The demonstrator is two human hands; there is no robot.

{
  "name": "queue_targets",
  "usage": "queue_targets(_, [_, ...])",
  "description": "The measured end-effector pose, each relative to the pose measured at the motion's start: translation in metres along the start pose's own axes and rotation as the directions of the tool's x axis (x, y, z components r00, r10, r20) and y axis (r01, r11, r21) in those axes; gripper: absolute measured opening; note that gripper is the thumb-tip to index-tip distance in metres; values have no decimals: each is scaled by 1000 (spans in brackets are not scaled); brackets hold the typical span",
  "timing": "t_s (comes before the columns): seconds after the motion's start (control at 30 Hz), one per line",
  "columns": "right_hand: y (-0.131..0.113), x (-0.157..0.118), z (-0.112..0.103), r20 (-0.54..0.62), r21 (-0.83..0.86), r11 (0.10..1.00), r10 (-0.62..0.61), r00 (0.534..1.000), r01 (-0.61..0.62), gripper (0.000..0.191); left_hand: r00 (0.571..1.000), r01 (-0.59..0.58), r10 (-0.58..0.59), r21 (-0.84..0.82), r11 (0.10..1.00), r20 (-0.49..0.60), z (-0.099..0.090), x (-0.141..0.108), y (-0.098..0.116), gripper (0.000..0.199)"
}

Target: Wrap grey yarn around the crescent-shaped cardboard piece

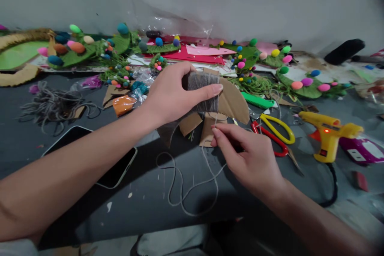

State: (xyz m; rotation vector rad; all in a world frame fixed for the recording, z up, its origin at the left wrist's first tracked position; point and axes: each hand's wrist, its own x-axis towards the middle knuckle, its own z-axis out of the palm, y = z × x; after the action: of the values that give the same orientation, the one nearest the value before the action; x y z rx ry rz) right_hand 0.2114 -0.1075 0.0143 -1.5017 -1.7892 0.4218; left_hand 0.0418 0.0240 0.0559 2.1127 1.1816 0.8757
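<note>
My left hand [175, 94] grips a curved cardboard piece [232, 98], its thumb lying across the front. Grey yarn [205, 92] is wound closely around the part beside that thumb, while the right end shows bare brown cardboard. Below it, my right hand [244, 150] pinches the grey strand between thumb and fingertips. From this pinch the strand runs up to the wound edge, and a slack length [183, 196] loops over the dark table. Part of the cardboard is hidden behind my left hand.
A yellow glue gun [327, 132] with a lit red light stands at right, near red-and-yellow-handled scissors [277, 130] and a green cutter [258, 101]. A phone [115, 174] lies under my left forearm. Tangled grey yarn [55, 106] sits left; green decorations with coloured balls [307, 84] line the back.
</note>
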Motion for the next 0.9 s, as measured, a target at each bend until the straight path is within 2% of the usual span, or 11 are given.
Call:
queue_targets(0.17, [-4, 3, -3, 7, -139, 985, -104, 995, 103, 16, 1000, -2, 1, 58, 998, 17, 1, 0, -3, 48])
queue_targets(0.3, [-9, 5, -16, 44, -246, 959, -133, 990, 139, 14, 999, -19, 15, 116, 993, 35, 0, -3, -1, 46])
queue_targets(0.37, [-9, 8, -26, 88, -344, 913, -201, 976, 219, 13, 997, -39, 27, 176, 984, 68, -1, -5, 3, 48])
queue_targets(0.5, [-4, 16, -44, 213, -504, 749, -374, 902, 430, 16, 976, -115, 50, 305, 945, 212, -4, -8, 11, 54])
queue_targets(0.67, [5, 26, -54, 274, -507, 666, -477, 835, 547, 15, 923, -200, 68, 321, 926, 378, -5, -7, 12, 54])
queue_targets(0.9, [15, 30, -58, 248, -481, 694, -478, 843, 535, 13, 875, -200, 79, 207, 958, 478, -2, -5, 8, 52])
